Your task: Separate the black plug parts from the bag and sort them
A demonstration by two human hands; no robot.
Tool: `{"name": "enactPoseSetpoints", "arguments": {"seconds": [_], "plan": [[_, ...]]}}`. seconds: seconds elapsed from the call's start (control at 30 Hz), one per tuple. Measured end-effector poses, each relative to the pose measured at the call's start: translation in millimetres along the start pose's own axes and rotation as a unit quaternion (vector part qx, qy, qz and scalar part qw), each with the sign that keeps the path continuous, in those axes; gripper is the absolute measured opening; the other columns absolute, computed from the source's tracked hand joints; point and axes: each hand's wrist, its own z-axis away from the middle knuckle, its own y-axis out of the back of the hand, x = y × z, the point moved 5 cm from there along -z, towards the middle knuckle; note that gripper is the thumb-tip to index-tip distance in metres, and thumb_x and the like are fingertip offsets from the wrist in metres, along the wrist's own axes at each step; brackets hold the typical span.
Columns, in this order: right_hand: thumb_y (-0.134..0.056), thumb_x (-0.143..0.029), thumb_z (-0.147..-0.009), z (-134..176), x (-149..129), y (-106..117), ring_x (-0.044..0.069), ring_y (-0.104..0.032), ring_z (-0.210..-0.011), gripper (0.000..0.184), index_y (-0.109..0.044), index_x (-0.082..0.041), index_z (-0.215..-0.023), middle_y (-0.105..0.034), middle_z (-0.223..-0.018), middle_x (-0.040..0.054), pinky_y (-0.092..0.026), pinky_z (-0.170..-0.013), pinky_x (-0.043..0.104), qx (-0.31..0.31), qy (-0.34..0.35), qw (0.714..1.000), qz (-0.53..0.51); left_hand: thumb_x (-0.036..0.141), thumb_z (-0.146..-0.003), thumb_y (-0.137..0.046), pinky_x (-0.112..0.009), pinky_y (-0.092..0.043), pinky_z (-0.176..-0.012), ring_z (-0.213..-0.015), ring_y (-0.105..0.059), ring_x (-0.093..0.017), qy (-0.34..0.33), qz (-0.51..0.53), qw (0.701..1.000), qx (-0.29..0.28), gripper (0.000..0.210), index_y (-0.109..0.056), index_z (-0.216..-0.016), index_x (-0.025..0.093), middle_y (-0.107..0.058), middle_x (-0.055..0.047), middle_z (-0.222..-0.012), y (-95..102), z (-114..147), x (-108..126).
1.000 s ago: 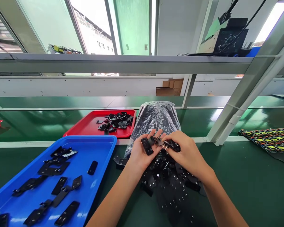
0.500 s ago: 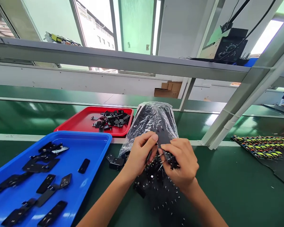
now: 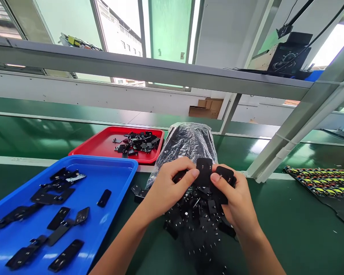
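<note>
- Black plate is on the near side of the plastic bag, raised between the two hands; its long axis goes up and down in the view, and its broad face looks toward the person.
- Left hand comes from the left: its thumb and bent fingers pinch at the left edge of the plate. One more dark piece sits inside the curl of these fingers, but its shape I cannot tell.
- Right hand meets the opposite edge with the thumb, and its fingers are closed around a second black plate too. What the hidden fingertips do behind, I cannot tell.
- Neither hand is clearly nearer: the plate lies between both thumbs, which seem to touch it, each from its own side.
- Below the hands, on the near side of the bag, a pile of black parts is spread on the green table; many small bright points show in it.
- Left of the bag stands the red tray, with small black pieces heaped.
- Left and nearer than the bag is the blue tray, with black parts loosely scattered.
- Well to the right of the bag lie coloured items in rows.
</note>
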Motion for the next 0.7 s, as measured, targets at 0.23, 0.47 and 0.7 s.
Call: {"name": "enactPoseSetpoints", "arguments": {"seconds": [0.23,0.47,0.7], "plan": [[-0.077,-0.038,-0.072,4.4,-5.2,-4.9,0.009,-0.041,-0.057,0.030,-0.057,-0.016,-0.065,-0.045,-0.061,-0.0030,-0.036,-0.052,0.022,-0.018,-0.070,0.995,-0.063,0.036,-0.093,-0.048,-0.023,-0.031,-0.059,-0.061,-0.040,-0.011,0.020,0.048,0.997,-0.058,0.037,-0.043,-0.060,0.019,-0.042,0.003,-0.061,-10.0,3.6,-2.2],[-0.078,-0.037,-0.069,3.3,-2.7,-8.4,0.009,-0.042,-0.054,0.029,-0.059,-0.015,-0.064,-0.046,-0.058,-0.0028,-0.038,-0.049,0.020,-0.040,-0.099,0.986,-0.124,0.040,-0.092,-0.048,-0.024,-0.028,-0.053,-0.051,-0.034,-0.009,0.042,0.063,0.995,-0.067,0.033,-0.049,-0.066,0.020,-0.040,0.005,-0.054,-9.3,5.9,-3.5],[-0.077,-0.039,-0.068,3.2,-6.5,-7.8,0.009,-0.039,-0.055,0.031,-0.057,-0.016,-0.063,-0.043,-0.059,-0.0031,-0.035,-0.049,0.021,-0.052,-0.085,0.989,-0.106,0.034,-0.091,-0.050,-0.024,-0.030,-0.057,-0.057,-0.039,-0.011,0.013,0.042,0.998,-0.055,0.031,-0.051,-0.063,0.019,-0.044,0.002,-0.059,-8.0,5.0,3.2]]}}
